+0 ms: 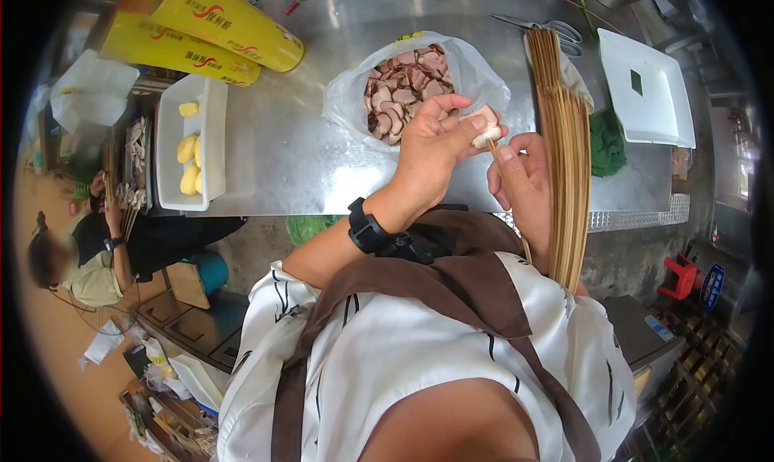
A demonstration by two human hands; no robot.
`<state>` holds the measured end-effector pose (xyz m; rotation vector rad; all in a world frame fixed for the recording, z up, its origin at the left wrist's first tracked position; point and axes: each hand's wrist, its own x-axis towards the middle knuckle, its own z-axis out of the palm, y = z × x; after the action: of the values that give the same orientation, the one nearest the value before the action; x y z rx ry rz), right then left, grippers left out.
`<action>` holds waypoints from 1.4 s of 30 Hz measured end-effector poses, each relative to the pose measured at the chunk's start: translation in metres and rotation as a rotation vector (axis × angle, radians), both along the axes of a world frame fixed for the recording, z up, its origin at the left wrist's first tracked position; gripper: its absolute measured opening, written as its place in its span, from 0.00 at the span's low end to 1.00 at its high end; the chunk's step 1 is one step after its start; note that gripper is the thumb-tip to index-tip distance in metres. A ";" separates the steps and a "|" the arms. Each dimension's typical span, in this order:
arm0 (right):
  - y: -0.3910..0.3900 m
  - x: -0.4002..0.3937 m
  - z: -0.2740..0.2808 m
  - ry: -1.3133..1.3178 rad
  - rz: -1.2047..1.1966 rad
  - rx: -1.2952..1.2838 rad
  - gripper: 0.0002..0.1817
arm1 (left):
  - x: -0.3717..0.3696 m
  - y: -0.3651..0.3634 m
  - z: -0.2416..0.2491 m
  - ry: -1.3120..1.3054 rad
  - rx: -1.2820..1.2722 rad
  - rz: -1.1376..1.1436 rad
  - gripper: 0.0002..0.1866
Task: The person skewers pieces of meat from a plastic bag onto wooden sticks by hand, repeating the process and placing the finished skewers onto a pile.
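Note:
My left hand point(431, 151), with a black watch on the wrist, pinches a pale piece of meat point(486, 128) between thumb and fingers. Beside it, my right hand point(522, 180) grips a thin bamboo skewer point(508, 200) whose tip meets the meat. A thick bundle of bamboo skewers point(567, 131) runs along the right side of my right hand, from the counter down toward my body. Just beyond my hands, an open plastic bag point(476, 71) holds several sliced brownish meat pieces point(403, 87). Both hands hover over the near edge of the steel counter point(290, 139).
A white tray point(211, 107) with yellowish pieces sits at the counter's left, with yellow rolls point(222, 18) behind it. At the far right are a white tray point(653, 107), scissors point(558, 30) and a green cloth point(606, 143). Another person point(89, 260) crouches at lower left. A red stool point(682, 273) stands on the right.

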<state>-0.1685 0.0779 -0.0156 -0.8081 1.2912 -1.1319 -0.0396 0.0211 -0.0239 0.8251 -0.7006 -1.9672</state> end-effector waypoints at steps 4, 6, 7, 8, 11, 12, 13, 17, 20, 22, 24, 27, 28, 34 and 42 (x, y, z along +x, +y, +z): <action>0.003 -0.016 -0.002 0.053 0.235 0.013 0.12 | 0.000 0.001 -0.001 -0.004 -0.021 0.009 0.08; 0.005 -0.024 -0.004 -0.207 0.348 0.048 0.16 | 0.000 -0.001 -0.002 -0.002 -0.051 0.033 0.09; 0.006 -0.026 -0.004 -0.184 0.384 0.031 0.18 | 0.000 -0.001 -0.002 -0.004 -0.054 0.026 0.09; 0.005 -0.026 -0.003 -0.184 0.379 0.026 0.18 | 0.000 0.000 -0.001 -0.004 -0.061 0.036 0.09; 0.006 -0.026 -0.001 -0.142 0.385 0.040 0.17 | 0.000 0.000 -0.002 -0.011 -0.082 0.051 0.08; 0.006 -0.024 -0.001 -0.096 0.381 0.058 0.17 | 0.000 0.000 -0.003 -0.016 -0.095 0.056 0.08; 0.006 -0.024 0.000 -0.049 0.376 0.075 0.16 | 0.000 0.000 -0.004 -0.016 -0.100 0.054 0.08; 0.007 -0.023 0.000 -0.034 0.378 0.053 0.16 | 0.001 0.001 -0.008 -0.009 -0.151 0.034 0.07; 0.006 -0.024 0.000 -0.020 0.374 0.036 0.16 | 0.000 0.003 -0.006 -0.025 -0.172 0.007 0.07; 0.005 -0.023 0.002 0.011 0.381 0.046 0.15 | 0.000 0.006 -0.005 -0.036 -0.164 -0.009 0.06; 0.004 -0.022 0.002 0.024 0.374 0.045 0.15 | -0.001 0.008 -0.007 -0.047 -0.165 -0.053 0.06; 0.003 -0.022 0.004 0.057 0.376 0.054 0.15 | 0.000 0.009 -0.006 -0.054 -0.178 -0.061 0.06; 0.002 -0.022 0.005 0.076 0.380 0.062 0.16 | 0.000 0.009 -0.006 -0.053 -0.176 -0.057 0.06; 0.000 -0.020 0.007 0.125 0.391 0.053 0.16 | 0.002 0.013 -0.006 -0.104 -0.202 -0.059 0.06; -0.005 -0.028 0.007 0.511 0.399 -0.054 0.14 | 0.002 0.007 -0.016 -0.079 -0.112 -0.075 0.07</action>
<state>-0.1964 0.0733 -0.0083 -1.3877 1.4264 -0.6605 -0.0377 0.0286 -0.0397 0.8230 -0.8913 -1.9510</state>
